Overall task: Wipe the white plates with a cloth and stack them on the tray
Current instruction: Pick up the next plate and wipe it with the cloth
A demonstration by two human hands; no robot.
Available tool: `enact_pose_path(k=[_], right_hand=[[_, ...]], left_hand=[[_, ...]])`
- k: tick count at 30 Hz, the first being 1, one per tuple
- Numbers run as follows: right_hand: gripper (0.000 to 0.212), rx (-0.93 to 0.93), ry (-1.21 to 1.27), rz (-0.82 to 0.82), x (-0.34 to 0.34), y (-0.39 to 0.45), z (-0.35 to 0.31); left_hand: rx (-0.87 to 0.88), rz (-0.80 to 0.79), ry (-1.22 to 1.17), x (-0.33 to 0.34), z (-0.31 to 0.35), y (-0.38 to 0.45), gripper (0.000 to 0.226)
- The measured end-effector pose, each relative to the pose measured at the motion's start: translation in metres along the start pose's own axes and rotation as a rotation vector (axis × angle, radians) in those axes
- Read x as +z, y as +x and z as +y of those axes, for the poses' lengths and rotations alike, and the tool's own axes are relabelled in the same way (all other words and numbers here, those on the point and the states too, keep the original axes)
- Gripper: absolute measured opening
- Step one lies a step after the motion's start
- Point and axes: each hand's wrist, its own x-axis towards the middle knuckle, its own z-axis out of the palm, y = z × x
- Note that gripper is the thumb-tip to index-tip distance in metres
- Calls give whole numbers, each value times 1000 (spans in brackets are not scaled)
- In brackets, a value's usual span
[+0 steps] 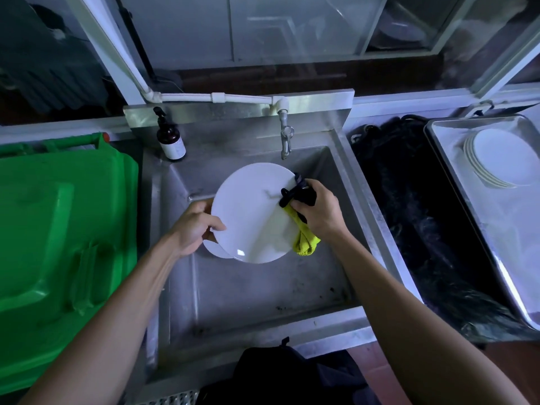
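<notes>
My left hand (pixel 194 226) grips plate (pixel 252 213) rim over sink (pixel 336 171). Right hand (pixel 317 210) squeezes cloth (pixel 304 238), rubbing. Push hard, plate could slip, break.

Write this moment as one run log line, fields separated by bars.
step: wiping | left hand: holds plate over sink | right hand: grips cloth on plate | tray: stacked plates

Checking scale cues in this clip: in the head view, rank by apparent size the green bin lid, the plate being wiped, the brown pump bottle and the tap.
1. green bin lid
2. plate held over the sink
3. brown pump bottle
4. tap, only slightly smaller than the bottle, so that order is unsure.
</notes>
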Motion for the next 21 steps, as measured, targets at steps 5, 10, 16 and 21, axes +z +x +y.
enact_pose_path(k=[5, 10, 16, 21], right_hand=[[38, -50, -2, -22, -8, -2, 1], [36, -187, -109, -73, -6, -4, -3], [32, -172, -119, -54, -6, -6, -4], [27, -211, -177, 88, -5, -12, -1]], left_hand=[[-15, 23, 133, 3, 10, 4, 39], [-8, -2, 308, 15, 20, 3, 37], [64, -10, 401, 23, 27, 1, 46], [120, 73, 454, 38, 22, 3, 25]])
